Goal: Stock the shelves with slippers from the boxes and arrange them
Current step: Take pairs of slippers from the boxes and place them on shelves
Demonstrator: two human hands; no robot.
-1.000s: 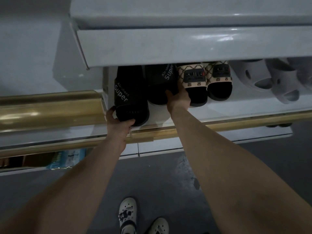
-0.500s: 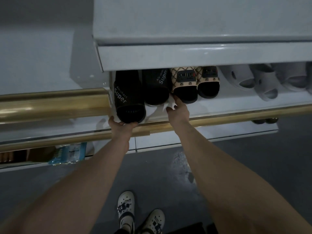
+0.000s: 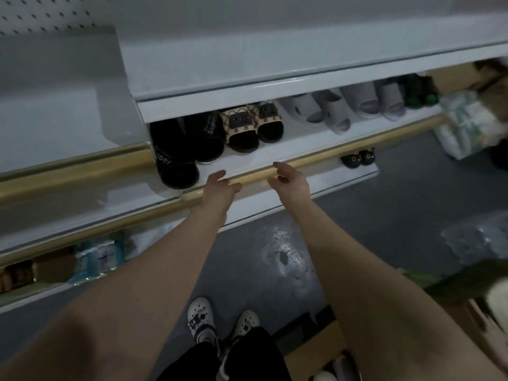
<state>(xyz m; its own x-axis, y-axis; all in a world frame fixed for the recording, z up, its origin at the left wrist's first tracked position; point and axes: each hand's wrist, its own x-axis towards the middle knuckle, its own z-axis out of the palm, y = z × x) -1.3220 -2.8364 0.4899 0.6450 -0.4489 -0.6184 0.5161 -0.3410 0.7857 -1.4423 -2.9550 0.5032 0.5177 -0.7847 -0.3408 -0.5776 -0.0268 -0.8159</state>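
On the white shelf (image 3: 286, 154) stand two black "Super" slippers (image 3: 173, 158), side by side at the left end. Right of them sits a beige patterned pair (image 3: 242, 127), then several grey slippers (image 3: 338, 111) and a dark green pair (image 3: 417, 92). My left hand (image 3: 222, 188) hovers in front of the shelf's gold edge, fingers relaxed and holding nothing. My right hand (image 3: 291, 180) is beside it, loosely curled and empty. Neither hand touches a slipper.
A gold rail (image 3: 68, 171) runs along the shelf front. A lower shelf holds a small black pair (image 3: 357, 158). Wrapped packs (image 3: 467, 125) lie at the right. An open cardboard box (image 3: 324, 353) sits on the grey floor near my feet.
Both hands let go of the black slippers and drew back from the shelf. The view swung to the right, showing more slippers and the box below.
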